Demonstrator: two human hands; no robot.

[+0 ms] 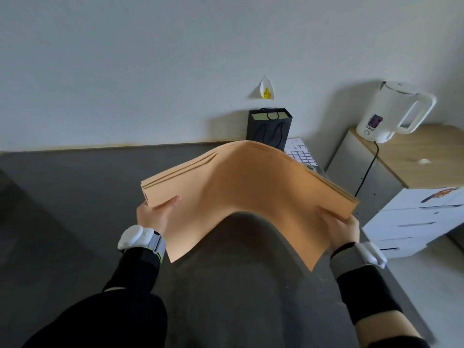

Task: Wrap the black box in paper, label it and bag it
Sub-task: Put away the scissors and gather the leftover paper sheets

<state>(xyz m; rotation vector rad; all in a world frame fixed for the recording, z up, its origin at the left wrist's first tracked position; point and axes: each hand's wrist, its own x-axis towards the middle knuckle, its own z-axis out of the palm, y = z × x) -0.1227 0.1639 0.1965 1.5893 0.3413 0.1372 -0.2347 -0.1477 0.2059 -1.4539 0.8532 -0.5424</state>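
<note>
Black box: I cannot find it in the head view. It may sit behind the raised paper, but that is only a guess.

Paper (251, 187): a tan stack of several sheets, layered edges showing at its far left. It is held up off the desk (75, 184), arched high in the middle, with the near corners drooping. Its long axis runs left to right, from one hand to the other.

Left hand (155, 212): at the stack's near left corner, thumb pressed flat on top and fingers hidden beneath. It is clamping the sheets.

Right hand (339, 224): at the near right edge, thumb on top and palm under. It grasps the paper too. Both wrists are level, forearms reaching forward, so neither hand is nearer the stack than the other.

Black bag (268, 126): upright at the desk's far edge against the wall, beyond the stack's far side.

Label sheet (301, 153): flat just right of the bag, partly covered by the paper.

Kettle (391, 111): on a wood-topped cabinet (414, 156) off the desk's right end.

Next move, as I judge it: lower the stack flat onto the near desk and free one sheet.
</note>
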